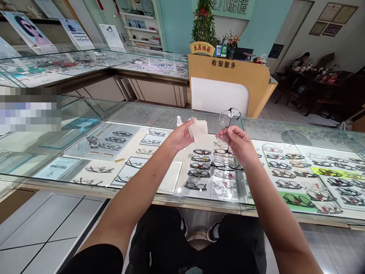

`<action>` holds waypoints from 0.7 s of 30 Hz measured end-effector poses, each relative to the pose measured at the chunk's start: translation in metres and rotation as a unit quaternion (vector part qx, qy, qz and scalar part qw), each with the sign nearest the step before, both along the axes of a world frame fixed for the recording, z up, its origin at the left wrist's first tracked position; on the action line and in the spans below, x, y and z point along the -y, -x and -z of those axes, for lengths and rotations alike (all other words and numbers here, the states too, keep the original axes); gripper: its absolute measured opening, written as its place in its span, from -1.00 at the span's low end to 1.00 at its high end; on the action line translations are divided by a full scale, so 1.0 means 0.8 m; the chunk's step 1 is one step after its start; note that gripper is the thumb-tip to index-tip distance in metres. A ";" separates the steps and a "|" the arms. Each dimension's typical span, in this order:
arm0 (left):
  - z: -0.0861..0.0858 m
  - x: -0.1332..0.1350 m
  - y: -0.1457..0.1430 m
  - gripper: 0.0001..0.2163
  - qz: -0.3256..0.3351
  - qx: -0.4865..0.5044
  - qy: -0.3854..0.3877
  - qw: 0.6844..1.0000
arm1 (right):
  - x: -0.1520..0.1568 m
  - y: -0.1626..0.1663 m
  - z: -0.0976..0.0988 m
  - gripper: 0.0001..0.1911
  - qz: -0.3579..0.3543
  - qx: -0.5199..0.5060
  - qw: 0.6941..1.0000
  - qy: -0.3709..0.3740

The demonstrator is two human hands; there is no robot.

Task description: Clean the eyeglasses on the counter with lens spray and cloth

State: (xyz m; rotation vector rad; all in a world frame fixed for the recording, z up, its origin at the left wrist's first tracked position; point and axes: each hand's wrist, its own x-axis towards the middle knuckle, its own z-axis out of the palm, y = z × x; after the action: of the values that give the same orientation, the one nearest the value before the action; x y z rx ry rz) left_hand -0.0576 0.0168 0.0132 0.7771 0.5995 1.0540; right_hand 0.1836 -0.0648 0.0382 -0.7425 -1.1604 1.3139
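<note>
Below me I see a glass display counter (pixel 85 187) with rows of black spectacle frames (pixel 199 173) on trays inside. Behind it stands an orange cashier desk (pixel 228 82) carrying a potted plant (pixel 203 23). A second showcase (pixel 148 64) runs along the left. Framed certificates (pixel 330 17) hang top right, above a dark table (pixel 327 82).

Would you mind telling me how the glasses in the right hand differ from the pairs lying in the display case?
The glasses are held above the counter glass, pinched by the right hand; the displayed pairs lie beneath it. The glasses rise up from the fingers, while the displayed pairs lie flat in rows. Only the glasses have the left hand and its cloth beside them. Both have dark frames.
</note>
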 end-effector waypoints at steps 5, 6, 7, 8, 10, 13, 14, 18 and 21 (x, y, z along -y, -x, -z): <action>0.005 -0.003 -0.002 -0.74 0.003 -0.001 -0.023 1.000 | 0.000 0.000 0.001 -0.69 0.000 0.011 1.000 -0.006; 0.006 -0.003 -0.001 -0.72 0.008 -0.010 -0.035 0.999 | 0.000 0.000 0.001 -0.68 0.001 0.012 1.000 -0.005; 0.007 -0.003 -0.001 -0.70 0.009 -0.017 -0.047 0.999 | 0.000 0.000 0.001 -0.68 0.002 0.013 1.000 -0.003; 0.008 -0.004 -0.001 -0.69 0.006 -0.021 -0.056 0.998 | 0.000 0.001 0.001 -0.67 0.003 0.014 1.000 -0.001; 0.009 -0.004 -0.002 -0.68 -0.015 -0.019 -0.058 0.998 | 0.001 0.001 0.001 -0.66 0.005 0.019 1.000 0.002; 0.012 -0.003 -0.006 -0.73 -0.056 -0.022 -0.032 0.998 | 0.002 0.003 0.001 -0.65 0.000 0.023 1.000 0.006; 0.013 -0.003 -0.007 -0.75 -0.067 -0.028 -0.022 0.997 | 0.002 0.004 0.001 -0.66 -0.001 0.024 1.000 0.006; 0.015 0.001 -0.011 -0.76 -0.102 -0.064 -0.013 0.993 | 0.003 0.005 0.003 -0.68 -0.007 0.027 1.000 0.006; 0.013 0.004 -0.010 -0.70 -0.123 -0.094 -0.032 0.987 | 0.003 0.006 0.004 -0.67 -0.007 0.036 0.999 0.012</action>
State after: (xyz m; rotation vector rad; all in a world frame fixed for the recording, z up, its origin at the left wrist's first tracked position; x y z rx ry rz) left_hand -0.0497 0.0136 0.0025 0.8803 0.8425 1.2378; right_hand 0.1787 -0.0672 0.0352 -0.8045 -1.2111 1.3242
